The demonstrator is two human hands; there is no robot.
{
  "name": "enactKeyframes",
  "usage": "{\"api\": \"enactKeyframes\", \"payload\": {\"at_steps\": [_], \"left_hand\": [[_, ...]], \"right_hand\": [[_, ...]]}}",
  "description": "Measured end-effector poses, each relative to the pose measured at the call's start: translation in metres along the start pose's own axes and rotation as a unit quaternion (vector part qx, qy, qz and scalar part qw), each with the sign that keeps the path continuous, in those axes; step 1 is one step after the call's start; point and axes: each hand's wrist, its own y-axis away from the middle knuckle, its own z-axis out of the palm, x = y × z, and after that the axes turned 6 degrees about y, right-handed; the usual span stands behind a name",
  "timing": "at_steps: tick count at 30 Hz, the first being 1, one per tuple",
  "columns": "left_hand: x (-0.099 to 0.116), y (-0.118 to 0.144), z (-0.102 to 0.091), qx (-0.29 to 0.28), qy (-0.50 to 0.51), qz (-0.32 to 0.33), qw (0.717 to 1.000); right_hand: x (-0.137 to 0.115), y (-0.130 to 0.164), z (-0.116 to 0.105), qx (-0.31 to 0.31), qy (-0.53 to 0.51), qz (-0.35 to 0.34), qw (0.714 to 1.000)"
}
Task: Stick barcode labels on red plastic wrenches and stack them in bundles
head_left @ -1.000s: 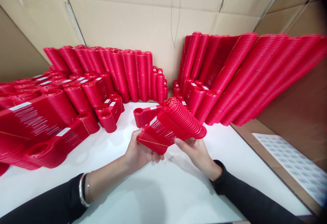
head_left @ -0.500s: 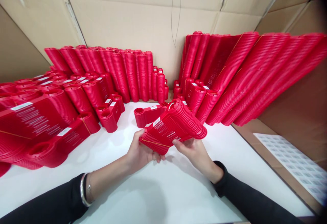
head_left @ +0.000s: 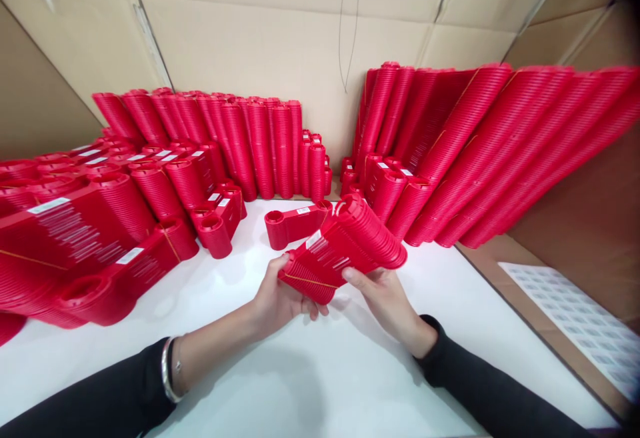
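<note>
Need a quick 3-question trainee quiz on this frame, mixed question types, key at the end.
1. True or false: the stack of red plastic parts is held by both the left hand and the right hand.
2. Multiple choice: what runs across the held stack near the left hand? A) blue tape B) a thin rubber band C) a metal clip
3. Fill in: the sheet of small labels lies on the brown surface to the person's ____.

Key: 1 true; 2 B; 3 right
</note>
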Motion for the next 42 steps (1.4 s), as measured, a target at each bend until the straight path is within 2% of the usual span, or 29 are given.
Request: {"api": "enactKeyframes", "payload": {"at_steps": [6,11,18,21,26,34,42], "left_hand": [[-0.003,-0.001,0.000,-0.010,0.004,-0.004,1.000],[-0.002,0.000,0.003,-0.022,-0.009,-0.004,1.000],[-0.004,-0.001,0.001,-0.012,-0.009,0.000,1.000],[-0.006,-0.002,-0.001,-0.010,0.003,0.002,1.000],[-0.005,-0.001,-0.001,-0.011,-0.002,-0.004,1.000],[-0.005,-0.001,0.001,-0.032,-0.021,0.004,0.999],[-0.005,0.000,0.001,-0.017,-0.028,0.011,0.999]], "right_hand": [[0.003,0.004,0.008,-0.041,-0.009,0.043,0.998],[0.002,0.001,0.002,0.033,-0.018,0.019,0.999],[-0.005,-0.001,0.003,0.055,-0.033,0.013,0.998],[0.003,0.002,0.006,0.039,-0.016,0.041,0.998],[0.007,0.006,0.008,-0.038,-0.029,0.069,0.996],[-0.006,0.001,0.002,0.051,-0.023,0.018,0.998],[-0.007,-0.001,0.001,0.050,-0.049,0.015,0.997]]}}
